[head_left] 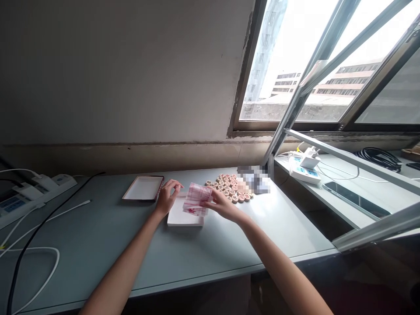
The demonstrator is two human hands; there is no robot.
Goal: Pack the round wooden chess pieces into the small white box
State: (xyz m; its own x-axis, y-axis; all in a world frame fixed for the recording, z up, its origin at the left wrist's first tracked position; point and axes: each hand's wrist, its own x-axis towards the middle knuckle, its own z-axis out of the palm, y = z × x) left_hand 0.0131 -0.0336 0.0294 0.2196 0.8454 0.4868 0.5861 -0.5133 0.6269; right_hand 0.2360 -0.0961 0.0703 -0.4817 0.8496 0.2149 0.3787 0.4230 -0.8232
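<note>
My right hand pinches a folded Chinese chess board sheet, thin and pale with red lines and characters. It hangs over a shallow white box on the desk. At the box's back left edge is my left hand, its fingers loosely bent and apart, with nothing seen in them. Behind my right hand, several round wooden Chinese chess pieces lie in a cluster. Left of my left hand sits a box lid, white inside with a dark patterned rim.
A blurred patch covers something beside the pieces. Power strips with plugs and loose cables occupy the desk's left side. On the right, a metal frame borders a second surface bearing a power strip and a phone.
</note>
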